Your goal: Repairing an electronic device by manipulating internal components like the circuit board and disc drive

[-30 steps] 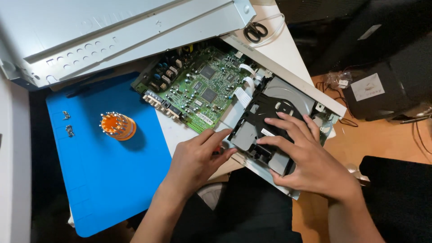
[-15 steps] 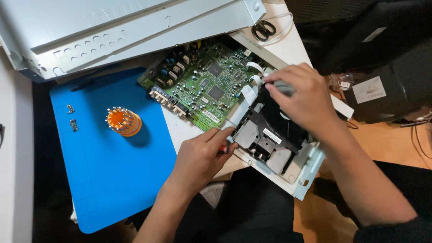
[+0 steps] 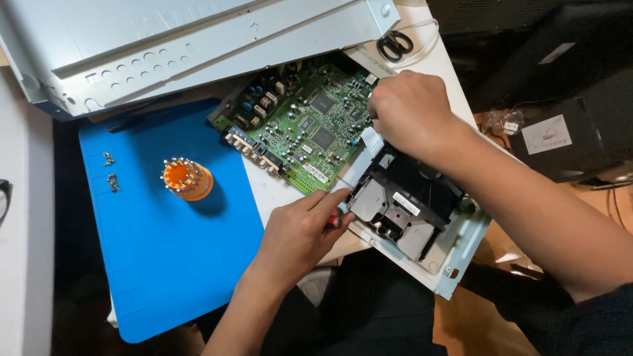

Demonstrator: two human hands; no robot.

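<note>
Grey metal cover [image 3: 198, 46] lies across the top of the bench [image 3: 442, 59], tilted, overlapping the far edge of the blue mat [image 3: 165, 264].

Mat carries an orange bit holder [image 3: 187, 178] and two loose screws [image 3: 110, 170], well apart from the work.

Green circuit board [image 3: 303, 125] sits between mat and drive unit [image 3: 409, 211]; the drive's black housing and metal tray overhang the near bench edge. A flat ribbon cable [image 3: 361, 161] runs from the drive up onto the board.

Change: a second ago the right hand [image 3: 412, 115] lay flat on the drive with fingers spread. It has since moved up to the board's right edge and is now curled into a fist over the cable's upper end. Fingertips hidden, so cannot tell exactly what they pinch. Judgement: attention has shifted from the drive body to the cable connection.

Left hand [image 3: 300, 231] has hardly moved: it rests at the drive's near-left corner, fingers pressed together on a small red-tipped tool [image 3: 333, 222], beside the cable's lower end.

Scissors [image 3: 395, 45] lie at the far right of the bench.
</note>
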